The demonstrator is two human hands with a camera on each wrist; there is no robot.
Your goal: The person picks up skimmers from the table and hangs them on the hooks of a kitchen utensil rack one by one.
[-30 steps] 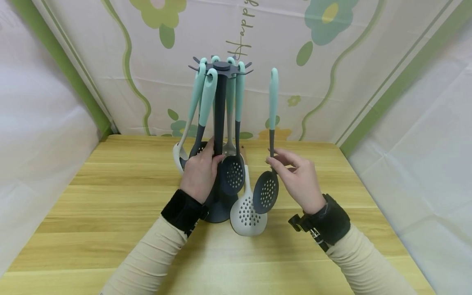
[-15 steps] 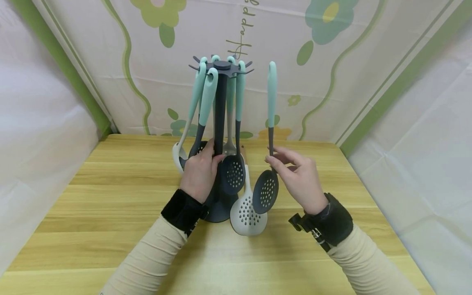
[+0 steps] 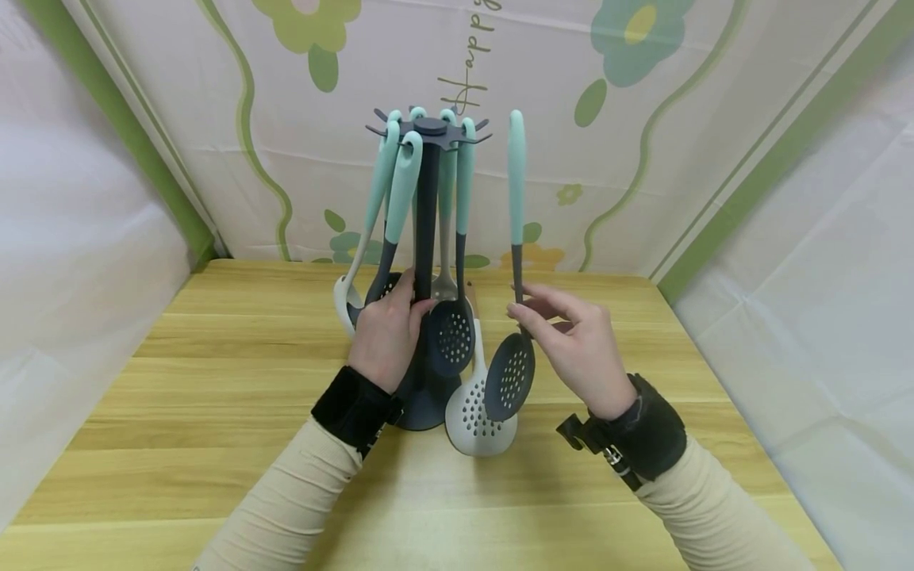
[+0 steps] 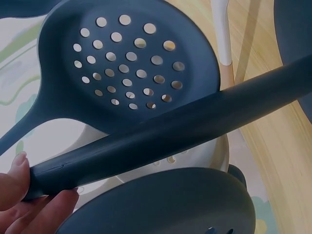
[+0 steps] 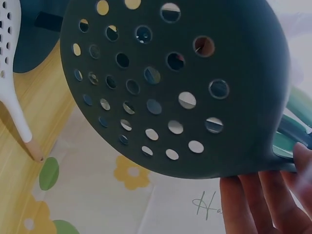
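My left hand [image 3: 388, 333] grips the black pole of a utensil stand [image 3: 425, 210]. My right hand [image 3: 578, 345] pinches a dark slotted skimmer [image 3: 510, 377] by its neck, just above the round holed head. The skimmer is upright, its mint-green handle [image 3: 517, 178] raised to the right of the stand's hooked top and apart from it. In the right wrist view, the skimmer's head [image 5: 161, 87] fills much of the picture. A similar dark skimmer [image 3: 451, 337] hangs on the stand's near right side. Left-hand fingers [image 4: 56, 209] wrap the pole in the left wrist view.
Several more mint-handled utensils hang from the stand, among them a pale ladle [image 3: 346, 301] at the left. A white slotted turner [image 3: 471, 432] lies on the wooden table [image 3: 250, 396] beside the stand's base [image 3: 424, 408]. A flowered cloth [image 3: 528, 71] forms the back.
The skimmer in my right hand has moved left toward the stand, and its handle top has risen a little. My left hand and the stand have stayed in place.
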